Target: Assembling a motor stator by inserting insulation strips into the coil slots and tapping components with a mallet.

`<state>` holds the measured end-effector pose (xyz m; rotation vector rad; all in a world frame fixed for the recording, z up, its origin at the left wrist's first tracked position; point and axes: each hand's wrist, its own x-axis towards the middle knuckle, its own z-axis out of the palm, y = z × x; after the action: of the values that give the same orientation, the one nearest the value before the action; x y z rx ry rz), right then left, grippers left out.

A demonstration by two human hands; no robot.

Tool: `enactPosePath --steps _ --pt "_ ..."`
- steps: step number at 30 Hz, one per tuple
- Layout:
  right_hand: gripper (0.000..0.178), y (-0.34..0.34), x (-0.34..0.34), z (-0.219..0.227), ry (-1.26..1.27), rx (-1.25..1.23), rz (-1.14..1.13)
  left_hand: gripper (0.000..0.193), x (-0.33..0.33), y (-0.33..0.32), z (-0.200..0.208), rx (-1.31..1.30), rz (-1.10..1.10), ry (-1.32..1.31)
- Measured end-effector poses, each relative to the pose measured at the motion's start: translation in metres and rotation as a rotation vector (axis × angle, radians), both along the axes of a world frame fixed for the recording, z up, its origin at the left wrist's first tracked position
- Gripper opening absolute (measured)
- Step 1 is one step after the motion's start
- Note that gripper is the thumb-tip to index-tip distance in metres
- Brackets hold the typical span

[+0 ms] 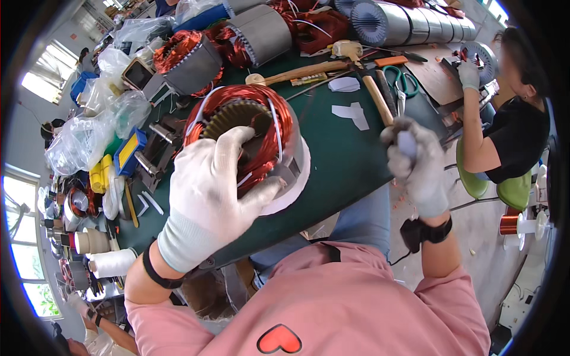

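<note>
A motor stator with red copper windings, white ties and a grey metal shell stands on a round white pad at the near edge of the green bench. My gloved left hand grips its near left side, fingers reaching over the rim toward the bore and thumb against the outside. To the right, off the bench edge, my gloved right hand is raised with its fingers curled in. Something greyish shows among those fingers, too blurred to name. Just beyond that hand, wooden-handled tools and green-handled scissors lie together.
More wound stators and a row of bare cores line the far side. A wooden mallet and white paper pieces lie mid-bench. Plastic bags and a blue tray crowd the left. A co-worker sits at right.
</note>
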<state>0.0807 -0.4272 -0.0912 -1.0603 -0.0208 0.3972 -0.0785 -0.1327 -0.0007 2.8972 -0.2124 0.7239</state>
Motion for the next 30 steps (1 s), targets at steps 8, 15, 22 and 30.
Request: enactPosePath --steps 8,15,22,30 --pt "0.017 0.043 -0.065 0.024 -0.520 -0.213 0.304 0.041 -0.001 -0.024 -0.011 0.142 0.057 -0.031" --pt "0.030 0.103 -0.026 0.021 -1.525 -0.286 0.175 0.051 -0.008 -0.005 0.029 -0.209 -0.049 0.364" --pt "0.027 0.117 -0.003 0.022 -1.478 -0.318 -0.021 0.060 -0.010 0.004 0.043 -0.319 -0.082 0.492" --pt "0.034 0.120 0.004 0.033 -1.744 -0.286 0.113 0.058 -0.010 0.006 0.027 -0.230 -0.130 0.328"
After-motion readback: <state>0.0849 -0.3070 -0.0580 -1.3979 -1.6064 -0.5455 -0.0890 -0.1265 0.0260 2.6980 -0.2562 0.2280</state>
